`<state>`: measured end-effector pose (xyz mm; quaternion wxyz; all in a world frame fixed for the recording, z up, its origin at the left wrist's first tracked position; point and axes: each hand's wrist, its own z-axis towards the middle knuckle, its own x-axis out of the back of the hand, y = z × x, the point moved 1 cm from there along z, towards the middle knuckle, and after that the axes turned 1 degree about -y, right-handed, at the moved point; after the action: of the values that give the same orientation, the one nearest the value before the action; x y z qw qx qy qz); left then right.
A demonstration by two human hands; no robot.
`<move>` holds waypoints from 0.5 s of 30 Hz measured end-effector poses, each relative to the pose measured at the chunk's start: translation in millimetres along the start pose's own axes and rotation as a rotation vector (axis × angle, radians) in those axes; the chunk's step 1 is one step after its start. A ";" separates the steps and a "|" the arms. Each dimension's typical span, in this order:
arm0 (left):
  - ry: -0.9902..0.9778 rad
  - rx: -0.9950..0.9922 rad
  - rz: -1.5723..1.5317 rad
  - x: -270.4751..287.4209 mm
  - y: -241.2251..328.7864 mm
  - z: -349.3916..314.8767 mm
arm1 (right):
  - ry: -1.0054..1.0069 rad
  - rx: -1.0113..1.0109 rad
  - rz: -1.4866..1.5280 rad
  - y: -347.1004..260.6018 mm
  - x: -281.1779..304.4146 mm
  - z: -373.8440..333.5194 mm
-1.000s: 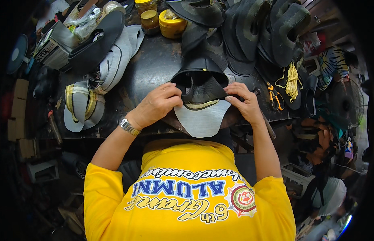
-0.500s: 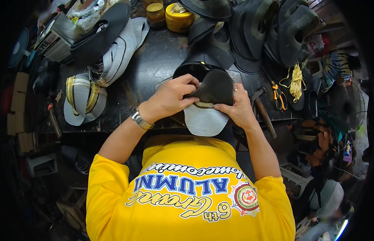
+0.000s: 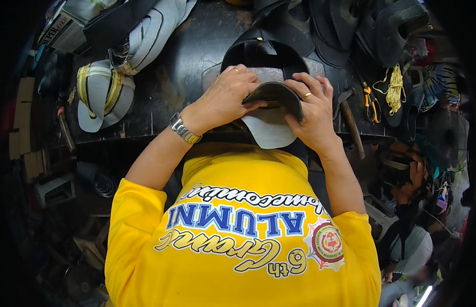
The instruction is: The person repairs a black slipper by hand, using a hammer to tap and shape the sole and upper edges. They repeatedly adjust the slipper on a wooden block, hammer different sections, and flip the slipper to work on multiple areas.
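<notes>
Between my hands is a cap-like piece with a curved dark visor, a pale grey flap hanging toward me and a round black band standing behind. My left hand grips the visor's left edge, thumb underneath. My right hand is closed round the visor's right side, fingers on top and thumb at the inner edge. The piece is at the table's near edge, over a grey metal plate. How the flap joins the visor is hidden under my fingers.
At right lie a hammer, orange-handled pliers and a bundle of yellow cord. Dark curved pieces are heaped at the back right. Grey stacked pieces and a yellow-striped one are at left, with another hammer.
My right hand has moved from the flap's join up over the visor's right side. The visor has tipped down toward me, uncovering the black band behind. The whole view has shifted, the table sitting higher.
</notes>
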<state>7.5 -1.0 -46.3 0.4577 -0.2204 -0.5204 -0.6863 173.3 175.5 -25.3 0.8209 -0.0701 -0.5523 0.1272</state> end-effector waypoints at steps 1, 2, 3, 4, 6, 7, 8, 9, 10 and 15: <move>0.017 0.002 0.012 -3.1 0.2 0.5 | 0.000 0.034 0.033 0.2 -0.5 2.1; 0.036 0.003 0.026 -5.2 0.5 1.2 | -0.009 0.082 0.059 0.2 -2.2 3.7; 0.127 -0.052 0.026 -7.2 2.0 3.0 | 0.008 0.069 0.096 2.3 -3.1 5.4; 0.112 -0.055 0.005 -9.5 3.6 4.4 | 0.032 0.047 0.158 4.7 -5.0 6.8; 0.077 -0.031 -0.042 -11.6 6.7 7.0 | 0.086 -0.004 0.294 9.1 -8.9 6.7; 0.082 -0.049 -0.042 -9.0 6.0 8.0 | 0.093 0.019 0.256 9.6 -11.1 4.9; 0.091 -0.033 -0.125 -5.7 4.4 8.7 | 0.084 0.014 0.257 10.6 -13.1 3.1; 0.062 -0.007 -0.199 -1.8 2.3 8.6 | 0.097 -0.005 0.262 11.3 -14.9 1.2; 0.030 0.035 -0.267 2.2 -0.7 9.0 | 0.114 0.005 0.266 11.3 -15.6 -1.0; -0.060 0.038 -0.171 9.4 -2.2 6.6 | 0.039 -0.218 0.449 12.2 -10.9 -4.8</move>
<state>-0.1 1.4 -37.7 0.3858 -0.1867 -0.5637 -0.7061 172.3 184.2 -39.9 0.7703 -0.2815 -0.5172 0.2448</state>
